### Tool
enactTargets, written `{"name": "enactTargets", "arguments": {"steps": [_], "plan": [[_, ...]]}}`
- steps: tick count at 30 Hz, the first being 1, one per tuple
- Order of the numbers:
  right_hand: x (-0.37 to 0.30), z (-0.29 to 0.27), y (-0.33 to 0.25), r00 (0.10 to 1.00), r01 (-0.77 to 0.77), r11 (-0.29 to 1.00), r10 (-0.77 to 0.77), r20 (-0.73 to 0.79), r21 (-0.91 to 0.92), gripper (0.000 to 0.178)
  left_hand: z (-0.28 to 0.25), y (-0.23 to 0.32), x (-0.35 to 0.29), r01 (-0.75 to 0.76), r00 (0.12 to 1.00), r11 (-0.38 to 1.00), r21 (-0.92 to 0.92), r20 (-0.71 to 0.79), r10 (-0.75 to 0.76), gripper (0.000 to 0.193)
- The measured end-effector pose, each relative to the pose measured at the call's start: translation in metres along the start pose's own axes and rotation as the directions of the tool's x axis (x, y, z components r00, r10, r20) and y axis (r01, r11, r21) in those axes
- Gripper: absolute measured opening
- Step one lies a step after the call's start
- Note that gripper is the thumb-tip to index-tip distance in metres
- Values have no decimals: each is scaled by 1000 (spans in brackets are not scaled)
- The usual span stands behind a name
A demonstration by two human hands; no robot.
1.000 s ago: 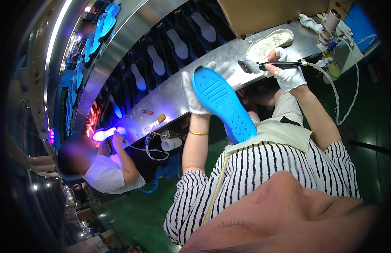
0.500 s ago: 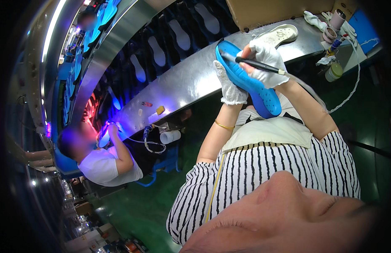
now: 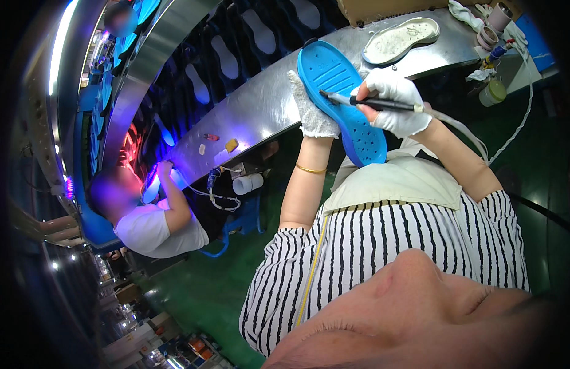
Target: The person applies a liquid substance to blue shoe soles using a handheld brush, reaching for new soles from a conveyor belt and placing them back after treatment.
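Brush [image 3: 383, 104] has moved down the sole [image 3: 340, 113] to its middle; right grip [image 3: 395, 90] clamped on brush, left grip [image 3: 314, 117] on sole; brushing seems partway.

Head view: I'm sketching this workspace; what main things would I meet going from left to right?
Co-worker in a white shirt, small yellow block, ridged blue shoe sole, white shoe-shaped piece, round yellow-green container.

Shoe sole [image 3: 340, 72] lying on L hand [image 3: 315, 117], brush [image 3: 388, 105] in R hand [image 3: 400, 89] crossing over it. 2nd sole [image 3: 403, 40] sitting on bench [image 3: 254, 111], behind & to R; carton [image 3: 386, 8] standing behind that; co-worker [image 3: 151, 232] sitting far L.
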State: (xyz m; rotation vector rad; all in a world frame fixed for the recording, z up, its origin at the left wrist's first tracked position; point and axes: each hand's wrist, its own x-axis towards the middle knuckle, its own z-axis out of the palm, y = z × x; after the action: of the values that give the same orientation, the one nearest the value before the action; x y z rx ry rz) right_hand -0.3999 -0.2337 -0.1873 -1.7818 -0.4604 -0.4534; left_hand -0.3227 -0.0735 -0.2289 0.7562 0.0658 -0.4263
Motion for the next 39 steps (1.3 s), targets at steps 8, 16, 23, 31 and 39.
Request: {"name": "enactTargets", "arguments": {"steps": [8, 16, 23, 31, 39], "plan": [[-24, -19, 0, 916, -400, 889, 380, 126, 224, 11, -4, -6, -40, 251, 922, 967, 44, 293, -252, 90], [-26, -16, 12, 945, -325, 859, 284, 160, 396, 5, -12, -29, -23, 170, 976, 978, 118, 120, -184, 94], [-3, -12, 2, 987, 138, 990, -137, 81, -3, 9, -38, -29, 20, 57, 992, 986, -154, 124, -38, 95], [2, -9, -9, 958, -282, 881, 241, 154, 380, 8, -22, -2, 39, -48, 855, 928, -370, 465, 229, 92], [-2, -13, 6, 852, -518, 793, 509, 121, 321, 15, 6, 28, 37, -124, 721, 955, -271, 636, 274, 111]]}}
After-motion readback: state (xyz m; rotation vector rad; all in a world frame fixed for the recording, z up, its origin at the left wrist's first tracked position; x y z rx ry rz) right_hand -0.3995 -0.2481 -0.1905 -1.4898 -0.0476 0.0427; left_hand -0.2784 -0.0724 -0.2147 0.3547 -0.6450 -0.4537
